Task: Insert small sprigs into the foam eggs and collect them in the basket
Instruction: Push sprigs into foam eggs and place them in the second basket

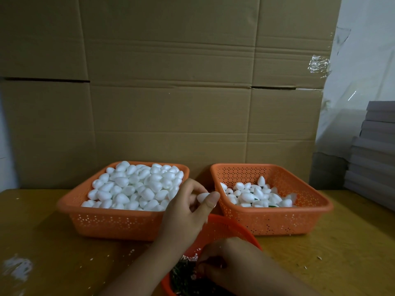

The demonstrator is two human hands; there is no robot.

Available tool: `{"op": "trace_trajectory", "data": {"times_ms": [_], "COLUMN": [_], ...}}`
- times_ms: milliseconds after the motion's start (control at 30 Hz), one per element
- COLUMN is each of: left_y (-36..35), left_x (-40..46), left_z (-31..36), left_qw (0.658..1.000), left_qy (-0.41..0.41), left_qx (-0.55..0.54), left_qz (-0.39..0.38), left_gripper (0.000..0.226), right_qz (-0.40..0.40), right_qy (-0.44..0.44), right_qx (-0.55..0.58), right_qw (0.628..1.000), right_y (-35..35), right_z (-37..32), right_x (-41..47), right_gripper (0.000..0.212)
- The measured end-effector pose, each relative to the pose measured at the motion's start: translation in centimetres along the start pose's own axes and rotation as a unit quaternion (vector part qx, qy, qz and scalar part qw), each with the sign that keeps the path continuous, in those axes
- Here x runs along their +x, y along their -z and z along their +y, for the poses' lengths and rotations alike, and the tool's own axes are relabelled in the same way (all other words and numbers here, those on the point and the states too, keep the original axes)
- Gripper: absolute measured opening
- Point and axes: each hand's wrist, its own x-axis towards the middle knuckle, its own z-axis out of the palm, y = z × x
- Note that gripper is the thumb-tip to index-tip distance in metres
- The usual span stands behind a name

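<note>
Head view. Backdrop: a wall of flattened brown cardboard (171, 82) stands upright behind the work surface, with a scrap of clear tape (319, 64) stuck near its right edge. A stack of grey boards (373, 152) rises at the far right. Surface: a yellowish wooden table (42, 242), flecked with white crumbs and a pale smudge near its left front corner.

Item, left rear: orange perforated basket (111, 223), rectangular, heaped above its rim with plain white foam eggs (132, 186).

Item, right rear: second orange perforated basket (277, 223), same kind, just beside the first. It holds a shallow layer of finished eggs (252, 196), some showing a bit of green at one end.

Item, front centre: round orange bowl (224, 229), perforated, partly cut off by the lower edge of the frame. It contains dark green sprigs (181, 280) mixed with white crumbs.

Left hand (188, 210): raised in the gap between the two rear baskets, above the bowl's far rim, thumb and curled fingers pinching a single foam egg (203, 197).

Right hand (230, 261): lowered into the bowl, fingers curled down among the sprigs. Whether they have closed on a sprig cannot be told; the fingertips lie in shadow.
</note>
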Motion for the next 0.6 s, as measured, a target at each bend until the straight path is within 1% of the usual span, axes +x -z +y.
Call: {"op": "trace_trajectory", "data": {"times_ms": [133, 200, 267, 367, 467, 600], "left_y": [0.0, 0.0, 0.1, 0.3, 0.3, 0.5], "left_x": [0.0, 0.0, 0.2, 0.6, 0.8, 1.1], "left_z": [0.5, 0.6, 0.6, 0.5, 0.1, 0.0], "left_qw": [1.000, 0.999, 0.996, 0.985, 0.967, 0.940], "left_qy": [0.009, 0.026, 0.059, 0.128, 0.191, 0.254], "left_qx": [-0.025, -0.045, -0.066, -0.108, -0.152, -0.201], "left_qz": [-0.004, -0.009, -0.016, -0.041, -0.073, -0.107], "left_gripper": [0.036, 0.043, 0.051, 0.046, 0.054, 0.056], "right_qz": [0.006, 0.007, 0.009, 0.005, 0.002, 0.014], "right_qy": [0.004, 0.002, -0.002, -0.009, -0.015, -0.006], "right_qx": [0.000, -0.001, -0.002, -0.001, -0.001, 0.002], "right_qw": [1.000, 1.000, 1.000, 1.000, 1.000, 1.000], "right_y": [0.0, 0.0, -0.1, 0.1, 0.2, 0.0], "right_z": [0.1, 0.1, 0.1, 0.1, 0.2, 0.4], "right_x": [-0.1, -0.1, 0.0, -0.1, -0.1, -0.1], "right_gripper": [0.021, 0.022, 0.022, 0.022, 0.023, 0.021]}}
